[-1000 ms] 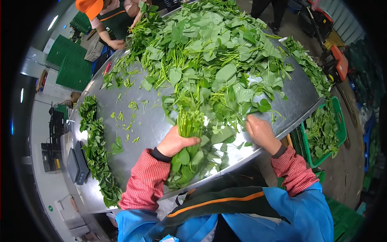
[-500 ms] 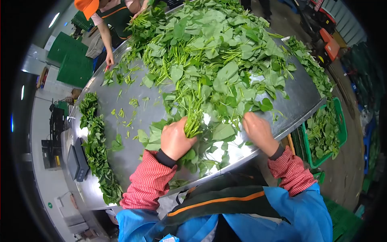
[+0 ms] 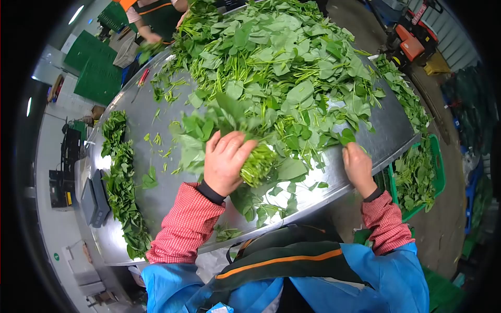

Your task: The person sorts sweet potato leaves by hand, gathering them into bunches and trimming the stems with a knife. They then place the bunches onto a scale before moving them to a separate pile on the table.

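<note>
My left hand (image 3: pixel 224 160) is wrapped around a thick bunch of leafy greens (image 3: pixel 259 166) above the near part of the metal table. The bunch's pale green stem ends face right and toward me, and its leaves, partly blurred, spread up and left. To the right, the fingers of my right hand (image 3: pixel 358 166) are pinched together at a single green leaf (image 3: pixel 347 136); the stem in their grip is mostly hidden. Beyond both hands rises a large heap of leafy stems (image 3: pixel 292 57). Loose leaves (image 3: pixel 263 206) lie beneath the held bunch.
A row of greens (image 3: pixel 122 182) runs along the metal table's (image 3: pixel 156 208) left side, beside a dark scale (image 3: pixel 95 201). A red-handled tool (image 3: pixel 143 77) lies near a co-worker's blurred hand (image 3: pixel 152 38). A green crate (image 3: pixel 441 164) of greens stands at right.
The bunch in my left hand has tilted, its leaves swinging left and its stem ends toward me. My right hand has moved right to the leaf. The co-worker's hand has left the red-handled tool.
</note>
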The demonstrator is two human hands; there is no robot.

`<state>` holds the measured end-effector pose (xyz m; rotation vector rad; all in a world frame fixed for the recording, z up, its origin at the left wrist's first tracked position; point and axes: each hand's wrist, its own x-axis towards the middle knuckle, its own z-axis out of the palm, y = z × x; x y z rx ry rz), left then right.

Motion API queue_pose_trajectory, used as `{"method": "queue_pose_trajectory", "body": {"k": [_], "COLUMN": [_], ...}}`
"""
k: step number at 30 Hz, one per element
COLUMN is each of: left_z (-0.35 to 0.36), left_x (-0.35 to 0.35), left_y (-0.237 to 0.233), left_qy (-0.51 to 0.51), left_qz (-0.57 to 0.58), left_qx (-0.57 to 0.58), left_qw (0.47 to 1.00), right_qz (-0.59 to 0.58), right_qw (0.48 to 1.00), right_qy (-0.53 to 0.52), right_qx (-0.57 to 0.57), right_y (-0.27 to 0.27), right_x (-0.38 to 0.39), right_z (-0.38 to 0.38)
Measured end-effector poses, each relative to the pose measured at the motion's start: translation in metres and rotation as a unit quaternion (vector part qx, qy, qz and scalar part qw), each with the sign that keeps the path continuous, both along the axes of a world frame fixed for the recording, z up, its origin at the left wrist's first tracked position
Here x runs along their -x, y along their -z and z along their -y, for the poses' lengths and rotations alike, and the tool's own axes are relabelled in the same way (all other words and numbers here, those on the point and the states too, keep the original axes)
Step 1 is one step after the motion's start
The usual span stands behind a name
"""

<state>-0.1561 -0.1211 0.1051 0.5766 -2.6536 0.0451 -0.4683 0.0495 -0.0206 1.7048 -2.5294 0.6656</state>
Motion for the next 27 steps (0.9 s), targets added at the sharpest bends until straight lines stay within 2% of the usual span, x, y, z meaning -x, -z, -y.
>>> {"method": "queue_pose_trajectory", "body": {"k": [1,3,5,6,9,12,13,14,15,16,17,19,21,22,23,24,25,26,27], "left_z": [0.001,0.003,-0.006,-0.007,-0.02,-0.022,-0.023,-0.023,-0.024,-0.029,-0.028,-0.017,-0.004,-0.003,0.002,0.005,0.01,0.019,0.027], "left_x": [-0.001,-0.011,-0.03,-0.044,-0.095,-0.136,-0.138,-0.135,-0.128,-0.108,-0.096,-0.069,-0.066,-0.067,-0.079,-0.095,-0.111,-0.127,-0.144], "left_y": [0.002,0.016,0.028,0.034,0.059,0.089,0.1,0.112,0.119,0.111,0.13,0.145,0.165,0.143,0.14,0.123,0.108,0.11,0.114], "left_qy": [0.021,0.009,0.004,0.004,-0.097,-0.21,-0.245,-0.278,-0.306,-0.337,-0.358,-0.284,-0.279,-0.255,-0.236,-0.232,-0.227,-0.239,-0.251], "left_qz": [-0.005,0.12,0.183,0.214,0.184,-0.056,-0.135,-0.212,-0.288,-0.293,-0.315,-0.379,-0.408,-0.438,-0.455,-0.455,-0.454,-0.448,-0.442], "left_qx": [0.025,0.094,-0.039,-0.06,-0.172,-0.284,-0.333,-0.378,-0.419,-0.416,-0.407,-0.463,-0.526,-0.547,-0.526,-0.55,-0.574,-0.613,-0.65], "left_qw": [0.999,0.988,0.982,0.975,0.963,0.934,0.9,0.857,0.805,0.792,0.779,0.749,0.692,0.667,0.679,0.66,0.642,0.605,0.566], "right_qz": [-0.012,-0.051,-0.105,-0.101,-0.069,0.023,0.093,0.092,0.147,0.147,0.143,0.135,0.218,0.269,0.322,0.306,0.409,0.51,0.473], "right_qw": [1.0,0.998,0.994,0.991,0.995,0.994,0.991,0.991,0.982,0.982,0.979,0.969,0.954,0.938,0.919,0.926,0.89,0.831,0.854], "right_qy": [0.012,0.013,-0.011,-0.008,-0.045,-0.106,-0.086,-0.099,-0.076,-0.085,-0.111,-0.161,-0.189,-0.209,-0.226,-0.221,-0.197,-0.199,-0.175], "right_qx": [-0.011,-0.029,-0.042,-0.084,-0.049,0.022,-0.038,-0.008,-0.085,-0.081,-0.098,-0.132,-0.08,-0.056,-0.035,0.01,-0.042,-0.096,-0.128], "right_y": [0.001,0.0,-0.003,-0.012,-0.031,-0.032,-0.041,-0.025,-0.039,-0.034,-0.033,-0.031,-0.019,-0.027,-0.029,-0.025,-0.006,-0.046,-0.037], "right_x": [0.01,0.023,0.029,0.024,-0.007,-0.05,-0.07,-0.083,-0.105,-0.123,-0.14,-0.171,-0.178,-0.172,-0.164,-0.148,-0.117,-0.107,-0.081], "right_z": [0.003,0.0,-0.001,0.002,0.018,0.047,0.06,0.073,0.086,0.096,0.104,0.115,0.125,0.127,0.125,0.125,0.13,0.132,0.135]}}
